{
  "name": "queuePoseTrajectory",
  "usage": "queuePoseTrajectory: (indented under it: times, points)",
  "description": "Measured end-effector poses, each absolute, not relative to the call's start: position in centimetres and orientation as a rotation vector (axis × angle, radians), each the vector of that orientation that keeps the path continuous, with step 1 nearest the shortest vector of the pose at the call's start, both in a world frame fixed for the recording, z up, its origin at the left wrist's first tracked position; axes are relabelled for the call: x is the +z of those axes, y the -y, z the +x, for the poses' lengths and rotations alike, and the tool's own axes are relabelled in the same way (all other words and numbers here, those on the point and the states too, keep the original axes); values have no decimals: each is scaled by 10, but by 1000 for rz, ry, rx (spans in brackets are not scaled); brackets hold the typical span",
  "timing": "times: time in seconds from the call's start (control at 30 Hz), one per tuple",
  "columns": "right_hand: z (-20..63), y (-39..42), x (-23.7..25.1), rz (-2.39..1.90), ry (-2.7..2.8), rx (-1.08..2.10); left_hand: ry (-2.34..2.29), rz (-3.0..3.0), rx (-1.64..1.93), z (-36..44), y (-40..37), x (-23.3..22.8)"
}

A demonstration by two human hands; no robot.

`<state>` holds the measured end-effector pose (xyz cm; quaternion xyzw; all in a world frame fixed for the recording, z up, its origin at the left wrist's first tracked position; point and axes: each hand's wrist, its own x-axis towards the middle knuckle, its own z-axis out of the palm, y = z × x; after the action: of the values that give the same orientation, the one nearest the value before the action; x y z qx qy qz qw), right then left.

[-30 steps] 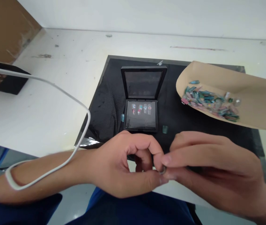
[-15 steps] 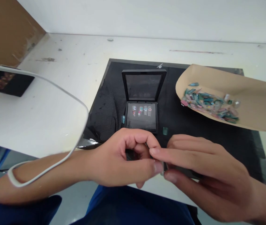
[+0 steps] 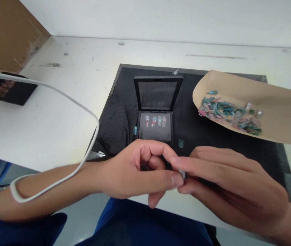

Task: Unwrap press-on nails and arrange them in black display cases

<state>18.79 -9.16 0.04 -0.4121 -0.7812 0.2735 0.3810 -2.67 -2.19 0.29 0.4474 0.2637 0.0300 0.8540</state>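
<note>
While four decorated press-on nails already sit in the open black display box, the left hand and right hand pinch one small greyish piece between fingertips; many remain on the tan paper sheet.

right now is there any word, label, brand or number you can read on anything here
None can be read.
Open black case: no print shows; the small decorated pieces inside bear patterns too small to make out.
Dark box at the far left: its top marking is blurred.
Brown paper tray: no text.
</note>
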Motion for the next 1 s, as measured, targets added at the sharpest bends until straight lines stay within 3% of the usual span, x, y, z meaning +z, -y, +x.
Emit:
queuePoseTrajectory:
  times: [0.33, 1.0]
  points:
    - [188, 94, -3, -1104, 1976, 626, -538, 896, 192, -24, 24, 4]
    - [184, 85, 0, -1026, 1789, 776, -490, 1027, 484, -18, 23, 1]
